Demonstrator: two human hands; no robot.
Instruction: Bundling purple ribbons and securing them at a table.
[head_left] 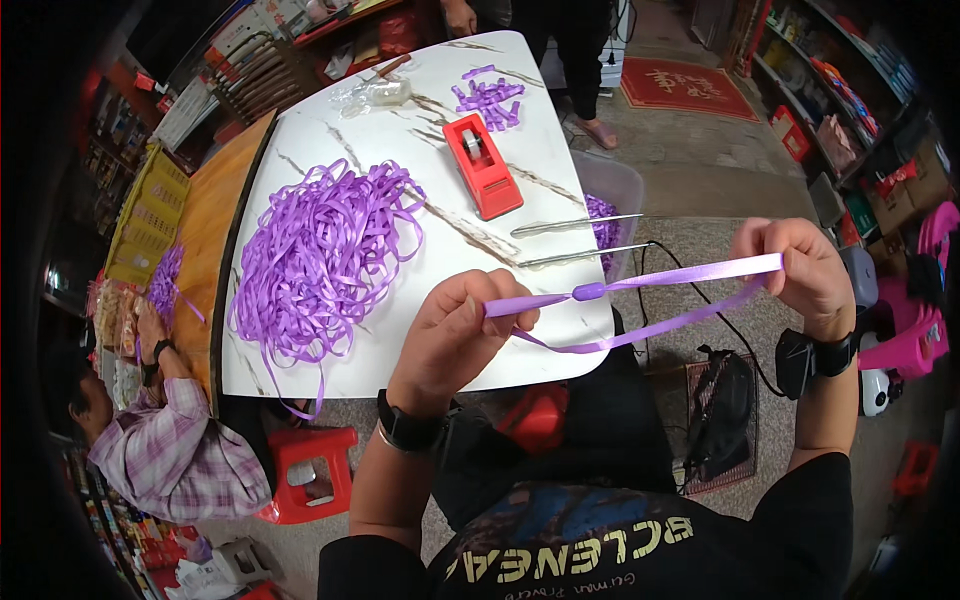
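Note:
A purple ribbon (700, 273) with a small knot (590, 291) is stretched between my two hands above the table's near right corner. My left hand (455, 325) pinches its pointed end close to the knot. About a forearm's length away, my right hand (800, 268) grips the ribbon's other end between thumb and fingers. A second strand sags below, running from hand to hand. Left of my left hand lies a big tangled heap of purple ribbon (325, 260). Beyond my hands are a red tape dispenser (483, 168) and two thin metal rods (580, 256) pointing right.
Short purple ribbon pieces (490, 102) and a clear plastic bag (370, 97) lie on the far part of the white marbled table (420, 355). A clear bin (625, 190) of purple ribbon stands beside it. Another person (180, 440) sits at left; someone else stands at the far side.

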